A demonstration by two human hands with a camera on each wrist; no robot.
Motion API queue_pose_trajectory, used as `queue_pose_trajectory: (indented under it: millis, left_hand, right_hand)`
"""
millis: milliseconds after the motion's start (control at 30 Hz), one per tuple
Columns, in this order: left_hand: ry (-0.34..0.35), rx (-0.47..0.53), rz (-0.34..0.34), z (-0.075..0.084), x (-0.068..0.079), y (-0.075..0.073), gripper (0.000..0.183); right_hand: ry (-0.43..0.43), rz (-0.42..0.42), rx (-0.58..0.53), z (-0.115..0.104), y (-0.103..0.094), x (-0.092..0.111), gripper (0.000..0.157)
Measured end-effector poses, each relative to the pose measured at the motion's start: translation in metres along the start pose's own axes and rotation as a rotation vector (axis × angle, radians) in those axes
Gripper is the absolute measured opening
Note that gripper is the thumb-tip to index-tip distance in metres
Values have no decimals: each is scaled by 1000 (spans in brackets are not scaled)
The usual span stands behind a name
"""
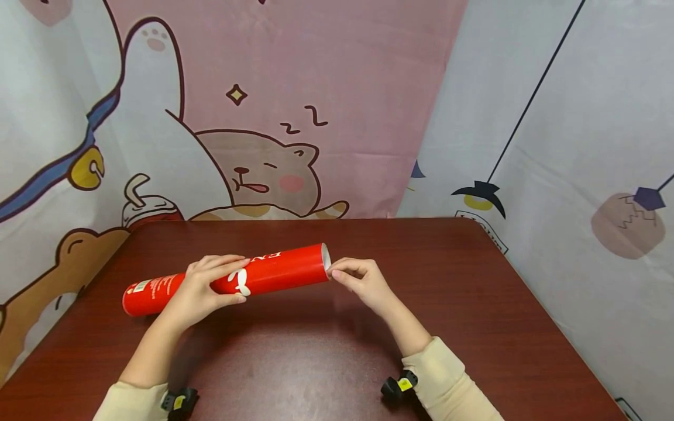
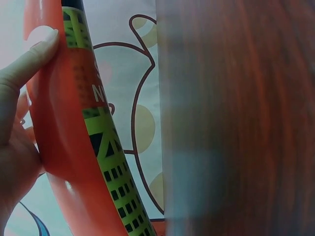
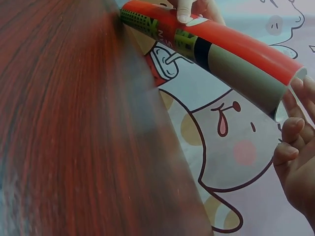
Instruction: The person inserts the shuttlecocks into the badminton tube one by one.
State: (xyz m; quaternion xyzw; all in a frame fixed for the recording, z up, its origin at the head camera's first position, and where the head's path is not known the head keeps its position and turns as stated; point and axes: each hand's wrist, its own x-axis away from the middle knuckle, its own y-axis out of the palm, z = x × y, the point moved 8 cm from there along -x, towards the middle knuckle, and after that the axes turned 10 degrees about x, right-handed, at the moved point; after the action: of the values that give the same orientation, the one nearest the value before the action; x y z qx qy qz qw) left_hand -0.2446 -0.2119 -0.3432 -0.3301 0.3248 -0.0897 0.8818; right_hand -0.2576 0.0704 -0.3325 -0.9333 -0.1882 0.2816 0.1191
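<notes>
A long red cardboard tube [image 1: 286, 270] with white lettering and a white leaf-like mark lies across the head view, its right end raised. My left hand [image 1: 202, 289] grips it around the middle, thumb on the near side and fingers over the top. In the right wrist view, the tube [image 3: 246, 44] also shows a green and black patterned strip and a grey-brown band. Its right end is open, with a pale inside. At that rim my right hand [image 1: 363, 283] pinches with thumb and forefinger; the other fingers are curled. Whatever lies deeper in the tube is hidden.
A dark red-brown wooden table [image 1: 295, 362] lies beneath both hands. Behind it and at the sides hangs a cloth [image 1: 368, 117] printed with cartoon animals. Black wrist cameras [image 1: 181, 402] are worn on both wrists, by the cream sleeves [image 1: 439, 371].
</notes>
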Motion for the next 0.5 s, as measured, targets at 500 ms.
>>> queue_pose_trajectory:
  millis: [500]
  left_hand:
    - [3, -25, 4, 1, 0, 3, 73]
  right_hand:
    - [15, 45, 66, 10, -28, 12, 14]
